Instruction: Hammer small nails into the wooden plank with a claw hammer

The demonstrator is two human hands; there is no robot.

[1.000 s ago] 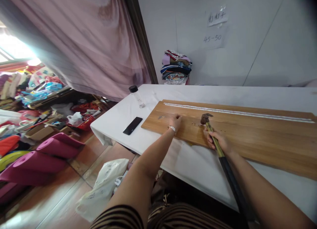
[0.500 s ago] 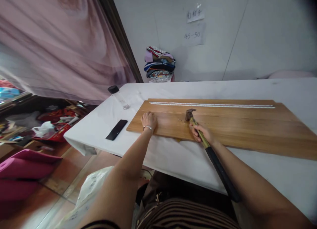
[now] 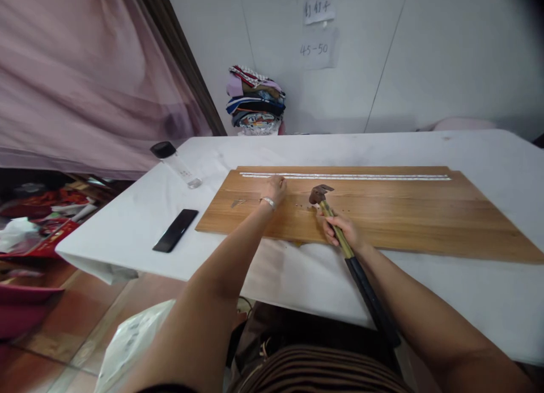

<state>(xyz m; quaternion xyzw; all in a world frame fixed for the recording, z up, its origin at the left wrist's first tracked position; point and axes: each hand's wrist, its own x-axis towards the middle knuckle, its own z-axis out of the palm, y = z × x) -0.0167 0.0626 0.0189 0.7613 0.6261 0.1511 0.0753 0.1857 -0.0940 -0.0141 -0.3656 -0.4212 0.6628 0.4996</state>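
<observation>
A long wooden board [image 3: 403, 211] lies on the white table [image 3: 323, 149], with a pale strip [image 3: 348, 177] running along its far edge. My right hand [image 3: 342, 229] is closed around the shaft of a hammer [image 3: 335, 228], whose rusty head [image 3: 319, 194] rests on the board beside a few small nails. My left hand [image 3: 275, 188], a bracelet at its wrist, rests on the board with its fingers curled, close to the strip. Whether those fingers pinch anything is hidden. A small metal piece [image 3: 237, 202] lies on the board to the left.
A black phone [image 3: 175, 237] and a clear bottle with a black cap [image 3: 176, 164] lie on the table's left part. Folded clothes [image 3: 254, 102] are stacked against the wall. A pink curtain [image 3: 85, 81] hangs at left, with clutter on the floor below.
The view has swung to the right. My left hand has shifted on the board toward the pale strip. The hammer stays in my right hand with its head on the board.
</observation>
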